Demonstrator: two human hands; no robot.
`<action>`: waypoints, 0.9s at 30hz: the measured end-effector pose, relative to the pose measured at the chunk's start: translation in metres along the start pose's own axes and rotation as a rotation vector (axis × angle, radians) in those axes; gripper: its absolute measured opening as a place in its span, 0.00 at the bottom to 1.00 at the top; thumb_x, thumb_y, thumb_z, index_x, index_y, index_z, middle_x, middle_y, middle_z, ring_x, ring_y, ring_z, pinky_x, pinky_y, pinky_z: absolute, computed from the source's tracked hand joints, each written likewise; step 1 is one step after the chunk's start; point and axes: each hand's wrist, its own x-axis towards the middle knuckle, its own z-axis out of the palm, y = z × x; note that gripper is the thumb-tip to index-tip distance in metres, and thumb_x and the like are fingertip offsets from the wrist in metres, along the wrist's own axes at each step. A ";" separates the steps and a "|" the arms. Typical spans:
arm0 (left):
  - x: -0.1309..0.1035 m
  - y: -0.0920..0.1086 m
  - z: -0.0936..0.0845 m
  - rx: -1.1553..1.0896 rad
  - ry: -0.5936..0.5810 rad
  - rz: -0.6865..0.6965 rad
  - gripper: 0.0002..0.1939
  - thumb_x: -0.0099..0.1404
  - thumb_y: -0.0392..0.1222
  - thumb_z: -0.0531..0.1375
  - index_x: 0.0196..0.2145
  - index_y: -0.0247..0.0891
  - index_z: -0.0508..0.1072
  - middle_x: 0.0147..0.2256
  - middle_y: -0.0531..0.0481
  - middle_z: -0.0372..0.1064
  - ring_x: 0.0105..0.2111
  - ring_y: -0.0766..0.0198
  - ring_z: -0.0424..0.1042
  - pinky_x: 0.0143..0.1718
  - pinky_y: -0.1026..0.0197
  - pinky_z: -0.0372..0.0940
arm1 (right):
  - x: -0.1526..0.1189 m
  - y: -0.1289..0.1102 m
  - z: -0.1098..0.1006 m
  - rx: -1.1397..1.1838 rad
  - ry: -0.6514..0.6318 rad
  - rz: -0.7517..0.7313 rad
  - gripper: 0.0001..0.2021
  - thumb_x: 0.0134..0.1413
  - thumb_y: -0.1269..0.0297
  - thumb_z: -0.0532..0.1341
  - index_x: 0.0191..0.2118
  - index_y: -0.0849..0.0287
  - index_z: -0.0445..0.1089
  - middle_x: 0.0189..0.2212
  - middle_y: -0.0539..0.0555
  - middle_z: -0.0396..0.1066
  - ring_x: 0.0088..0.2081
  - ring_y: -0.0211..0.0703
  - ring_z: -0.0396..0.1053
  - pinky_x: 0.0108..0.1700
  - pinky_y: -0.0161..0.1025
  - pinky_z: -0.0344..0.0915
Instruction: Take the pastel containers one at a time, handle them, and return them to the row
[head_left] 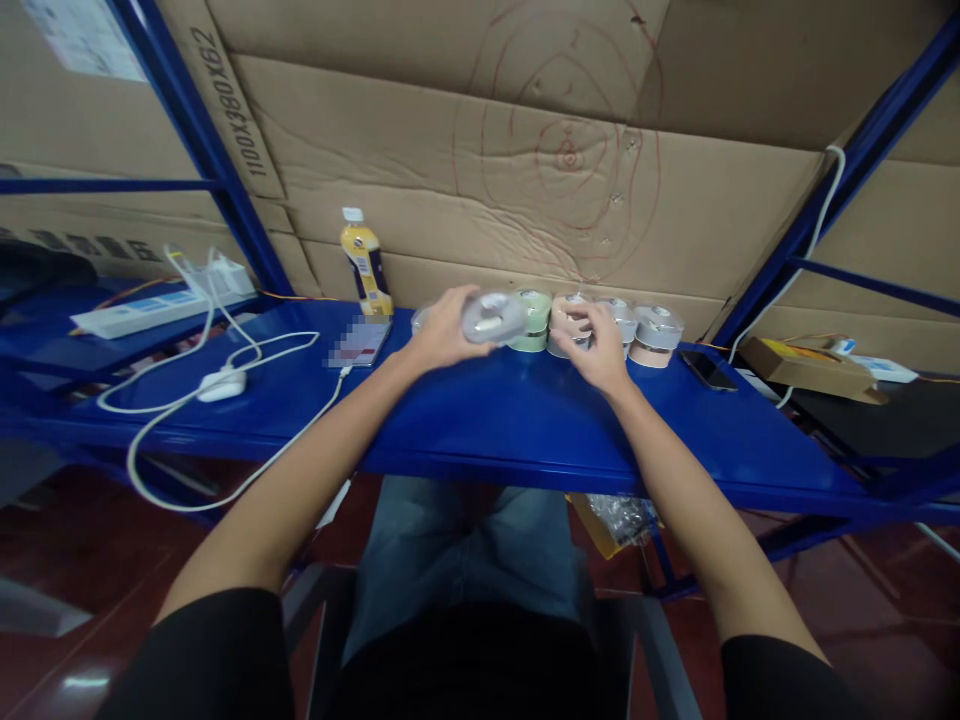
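My left hand (444, 332) grips a round grey roll (493, 318) that looks like tape in a clear case, raised a little above the blue table and tilted towards me. My right hand (600, 347) has its thumb and fingers around a peach roll (568, 312) on top of a stack. Left of that stands a green pair of rolls (533, 320). To the right are a grey roll (621, 318), partly behind my right hand, and another grey roll (660, 325) on a peach one (649, 355). Behind my left hand, another clear case (418, 318) is mostly hidden.
On the blue table (495, 420), a yellow bottle (366, 265) and a phone-like slab (364, 343) with a white cable stand left. A charger (223, 384) and power strip (161, 308) lie farther left. A dark phone (709, 370) lies right. Cardboard (390, 150) walls the back.
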 end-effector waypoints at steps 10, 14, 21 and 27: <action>-0.041 0.020 0.043 -0.425 -0.336 0.171 0.56 0.50 0.55 0.78 0.71 0.43 0.62 0.62 0.34 0.75 0.63 0.36 0.76 0.66 0.35 0.68 | -0.020 -0.019 0.024 0.058 -0.662 -0.040 0.55 0.46 0.37 0.78 0.76 0.50 0.61 0.65 0.64 0.74 0.65 0.69 0.73 0.67 0.65 0.70; -0.045 0.016 0.045 -0.454 -0.317 0.157 0.60 0.50 0.57 0.78 0.74 0.40 0.58 0.65 0.31 0.71 0.65 0.36 0.74 0.67 0.35 0.67 | -0.015 -0.011 0.017 0.047 -0.606 0.016 0.47 0.49 0.36 0.75 0.70 0.54 0.69 0.62 0.65 0.77 0.60 0.66 0.77 0.63 0.63 0.73; -0.054 0.018 0.038 -0.235 -0.370 0.244 0.32 0.66 0.58 0.68 0.64 0.45 0.78 0.63 0.37 0.68 0.66 0.41 0.70 0.72 0.36 0.63 | -0.003 0.026 -0.016 -0.048 -0.297 0.206 0.36 0.54 0.32 0.70 0.58 0.55 0.77 0.50 0.62 0.82 0.49 0.64 0.79 0.55 0.62 0.76; -0.051 0.016 0.038 -0.230 -0.333 0.236 0.25 0.70 0.60 0.64 0.56 0.46 0.84 0.63 0.38 0.68 0.67 0.42 0.69 0.74 0.36 0.60 | -0.001 0.037 -0.016 -0.039 -0.263 0.245 0.38 0.51 0.30 0.70 0.57 0.54 0.76 0.51 0.62 0.82 0.49 0.63 0.80 0.55 0.61 0.75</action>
